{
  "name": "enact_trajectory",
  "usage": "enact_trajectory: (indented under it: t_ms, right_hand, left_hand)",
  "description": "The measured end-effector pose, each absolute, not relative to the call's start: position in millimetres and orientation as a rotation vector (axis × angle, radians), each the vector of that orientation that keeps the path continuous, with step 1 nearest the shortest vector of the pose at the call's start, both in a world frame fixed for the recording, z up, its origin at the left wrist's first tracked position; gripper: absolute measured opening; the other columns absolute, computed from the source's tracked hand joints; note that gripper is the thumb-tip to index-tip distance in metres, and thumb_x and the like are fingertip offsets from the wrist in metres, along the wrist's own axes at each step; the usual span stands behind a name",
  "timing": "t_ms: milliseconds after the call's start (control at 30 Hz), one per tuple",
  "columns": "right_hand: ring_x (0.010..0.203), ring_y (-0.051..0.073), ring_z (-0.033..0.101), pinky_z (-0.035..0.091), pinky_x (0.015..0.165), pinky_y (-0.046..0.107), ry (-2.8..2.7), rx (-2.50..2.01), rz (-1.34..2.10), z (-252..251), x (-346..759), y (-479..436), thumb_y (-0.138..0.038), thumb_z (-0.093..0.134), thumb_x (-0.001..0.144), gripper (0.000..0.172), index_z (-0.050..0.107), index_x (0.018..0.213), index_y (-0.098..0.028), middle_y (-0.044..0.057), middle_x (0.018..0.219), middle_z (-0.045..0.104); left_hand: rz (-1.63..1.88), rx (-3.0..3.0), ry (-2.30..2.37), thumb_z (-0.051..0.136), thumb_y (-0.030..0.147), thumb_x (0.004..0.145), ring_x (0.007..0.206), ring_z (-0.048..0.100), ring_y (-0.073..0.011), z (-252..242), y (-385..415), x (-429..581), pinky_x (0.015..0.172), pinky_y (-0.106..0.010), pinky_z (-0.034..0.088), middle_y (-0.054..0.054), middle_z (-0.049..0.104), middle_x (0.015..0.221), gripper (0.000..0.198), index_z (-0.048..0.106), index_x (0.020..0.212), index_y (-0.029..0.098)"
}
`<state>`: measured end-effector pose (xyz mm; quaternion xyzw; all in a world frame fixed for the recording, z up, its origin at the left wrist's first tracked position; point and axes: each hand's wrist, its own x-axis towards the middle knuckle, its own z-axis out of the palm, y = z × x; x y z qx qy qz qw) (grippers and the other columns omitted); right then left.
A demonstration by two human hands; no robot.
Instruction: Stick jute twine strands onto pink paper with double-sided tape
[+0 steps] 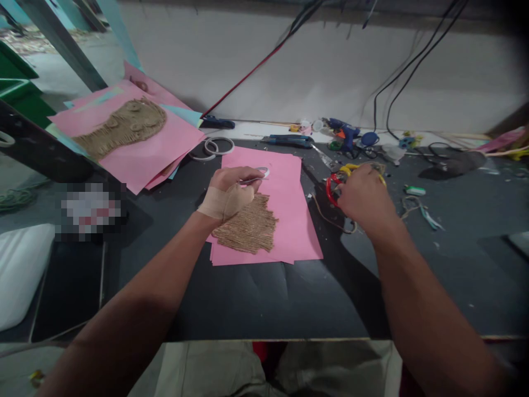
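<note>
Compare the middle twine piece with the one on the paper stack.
The middle piece is short and blocky; the stack piece is longer and curved. The middle piece shows plain parallel strands, while the stack piece carries round coils. The left hand partly overlaps the middle piece; no hand covers the stack piece. Both are brown and lie on pink paper.

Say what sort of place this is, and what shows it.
Probably a craft workshop: twine laid in rows on pink paper, with a cutter behind it.
</note>
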<state>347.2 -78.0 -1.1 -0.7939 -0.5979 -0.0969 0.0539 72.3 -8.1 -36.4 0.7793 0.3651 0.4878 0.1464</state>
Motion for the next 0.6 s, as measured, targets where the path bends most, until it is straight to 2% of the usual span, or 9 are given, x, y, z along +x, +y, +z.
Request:
enact_trajectory:
  t_ms: [133, 200, 300, 400, 600]
  right_hand:
    - [0.099, 0.046, 0.068, 0.054, 0.081, 0.056, -1.49, -2.311, -0.235, -2, 356, -69, -0.033, 0.062, 0.087, 0.045, 0.06, 0.118, -0.001, 0.033, 0.111, 0.068]
    - [0.092, 0.041, 0.069, 0.054, 0.078, 0.053, -1.464, -2.18, -0.162, -6, 360, -63, -0.042, 0.061, 0.089, 0.037, 0.064, 0.109, -0.01, 0.028, 0.102, 0.07]
    - [0.085, 0.033, 0.068, 0.053, 0.073, 0.045, -1.605, -1.927, 0.061, -13, 358, -56, -0.051, 0.067, 0.087, 0.04, 0.063, 0.108, -0.017, 0.019, 0.096, 0.071]
    - [0.083, 0.029, 0.066, 0.052, 0.072, 0.041, -1.846, -1.734, 0.192, -17, 348, -56, -0.052, 0.072, 0.083, 0.045, 0.061, 0.111, -0.018, 0.015, 0.101, 0.071]
    - [0.073, 0.022, 0.06, 0.046, 0.066, 0.035, -2.065, -1.655, 0.377, -11, 336, -66, -0.052, 0.07, 0.084, 0.041, 0.059, 0.103, -0.018, 0.012, 0.093, 0.069]
  left_hand:
    - [1.416, 2.145, 1.075, 0.076, 0.02, 0.081, 0.064, 0.068, -0.0133, -31, -10, 73, 0.065, -0.027, 0.056, -0.001, 0.081, 0.08, 0.012, 0.082, 0.09, 0.026]
    - [1.42, 2.074, 1.079, 0.077, 0.02, 0.079, 0.065, 0.068, -0.0138, -29, -11, 75, 0.064, -0.028, 0.056, -0.001, 0.081, 0.079, 0.011, 0.082, 0.088, 0.025]
    - [1.433, 1.955, 1.096, 0.077, 0.018, 0.078, 0.069, 0.068, -0.0147, -27, -11, 77, 0.066, -0.028, 0.057, -0.002, 0.079, 0.077, 0.011, 0.082, 0.087, 0.024]
    - [1.453, 1.862, 1.098, 0.077, 0.018, 0.078, 0.072, 0.069, -0.0153, -27, -8, 76, 0.069, -0.029, 0.059, -0.002, 0.08, 0.081, 0.011, 0.081, 0.087, 0.024]
    - [1.493, 1.726, 1.092, 0.08, 0.023, 0.077, 0.071, 0.069, -0.0142, -24, -2, 73, 0.066, -0.027, 0.057, -0.002, 0.078, 0.078, 0.008, 0.078, 0.085, 0.021]
